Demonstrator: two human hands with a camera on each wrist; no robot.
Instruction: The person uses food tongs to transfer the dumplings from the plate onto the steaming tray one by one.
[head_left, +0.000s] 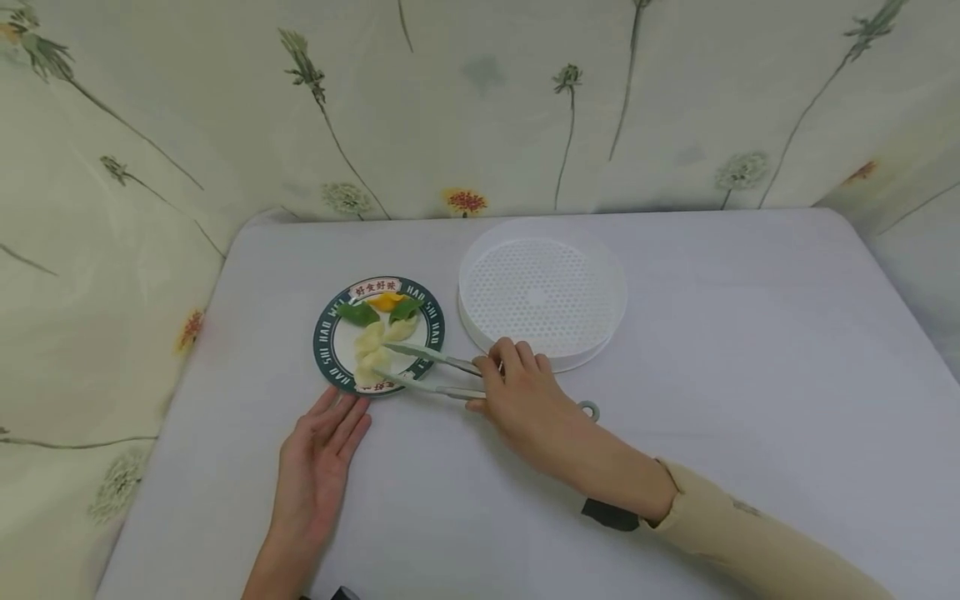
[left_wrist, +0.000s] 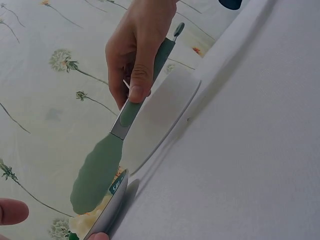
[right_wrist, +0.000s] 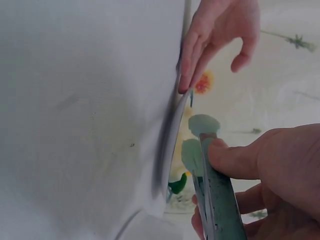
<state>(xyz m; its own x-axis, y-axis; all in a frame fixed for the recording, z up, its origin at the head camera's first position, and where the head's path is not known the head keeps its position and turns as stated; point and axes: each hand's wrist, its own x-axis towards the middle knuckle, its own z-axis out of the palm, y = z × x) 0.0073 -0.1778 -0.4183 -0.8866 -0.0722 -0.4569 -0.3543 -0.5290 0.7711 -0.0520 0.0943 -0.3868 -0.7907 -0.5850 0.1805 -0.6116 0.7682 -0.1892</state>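
My right hand (head_left: 525,404) grips a pair of light green tongs (head_left: 429,356), also large in the left wrist view. The tongs' tips stand apart over a round plate with a dark green lettered rim (head_left: 324,343). Pale yellow dumplings (head_left: 371,365) lie on the plate by the tips; whether the tips touch them I cannot tell. Behind them are green dumplings (head_left: 358,313) and an orange one (head_left: 387,302). My left hand (head_left: 321,458) has its fingers extended, their ends at the plate's near edge. In the right wrist view these fingers (right_wrist: 192,60) touch the rim.
A round white perforated tray (head_left: 536,292) stands right of the plate, just beyond my right hand. White cloth (head_left: 750,375) covers the table. A curtain with a dandelion print (head_left: 480,108) hangs behind its far edge.
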